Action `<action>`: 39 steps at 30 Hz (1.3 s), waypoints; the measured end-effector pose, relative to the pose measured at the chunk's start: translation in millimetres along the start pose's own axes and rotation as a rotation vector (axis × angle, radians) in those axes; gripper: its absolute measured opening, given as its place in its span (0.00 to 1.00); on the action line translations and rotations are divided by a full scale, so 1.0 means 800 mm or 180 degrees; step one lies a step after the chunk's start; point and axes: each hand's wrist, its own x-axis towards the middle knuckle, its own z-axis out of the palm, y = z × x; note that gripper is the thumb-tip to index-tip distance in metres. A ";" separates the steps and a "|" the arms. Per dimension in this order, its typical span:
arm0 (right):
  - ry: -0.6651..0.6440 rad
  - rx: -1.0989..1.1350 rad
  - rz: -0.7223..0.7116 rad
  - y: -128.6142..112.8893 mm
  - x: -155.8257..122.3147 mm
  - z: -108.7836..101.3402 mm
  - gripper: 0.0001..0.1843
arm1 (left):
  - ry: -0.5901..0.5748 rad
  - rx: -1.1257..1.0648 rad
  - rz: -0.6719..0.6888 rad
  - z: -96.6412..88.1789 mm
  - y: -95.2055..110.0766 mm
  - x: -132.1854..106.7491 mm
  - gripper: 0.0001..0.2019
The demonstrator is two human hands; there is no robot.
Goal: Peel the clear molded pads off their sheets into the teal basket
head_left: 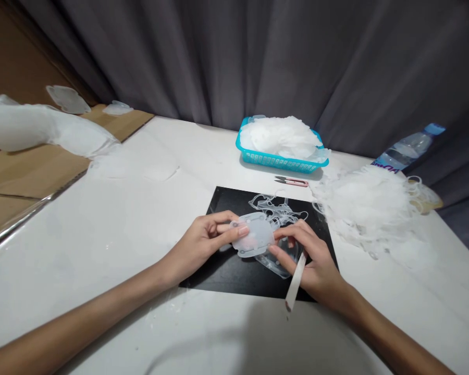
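Note:
My left hand (214,233) pinches a translucent, rounded plastic piece (255,237) by its left side, thumb on top. At that piece's right edge are the thumb and fingertips of my right hand (308,255). A flat, whitish stick-like tool (296,281) is tucked in my right hand and points down toward me; its exact kind I cannot make out. Below the held piece, another clear moulded piece (275,263) lies on a black mat (226,276). Thin clear trimmed strips (271,205) are heaped on the mat's far part.
A blue basket (281,162) piled with translucent pieces stands at the back. Pink-handled thread snips (292,181) lie before it. To the right are a heap of stringy scraps (367,203) and a water bottle (408,148). Cardboard (31,174) and a white plastic bag (50,125) occupy the left.

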 end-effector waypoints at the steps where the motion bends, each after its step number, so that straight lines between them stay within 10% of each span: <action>1: 0.0005 0.0011 -0.0008 -0.001 0.000 0.000 0.06 | -0.0026 -0.0095 -0.0037 0.000 0.000 0.000 0.14; 10: 0.0031 0.0040 0.0048 0.001 -0.003 -0.001 0.23 | -0.0198 -0.0279 -0.0161 0.008 0.001 0.002 0.14; 39: 0.0147 -0.0883 -0.1056 -0.007 -0.004 0.003 0.16 | -0.0854 -0.0112 -0.0560 0.004 0.003 0.008 0.16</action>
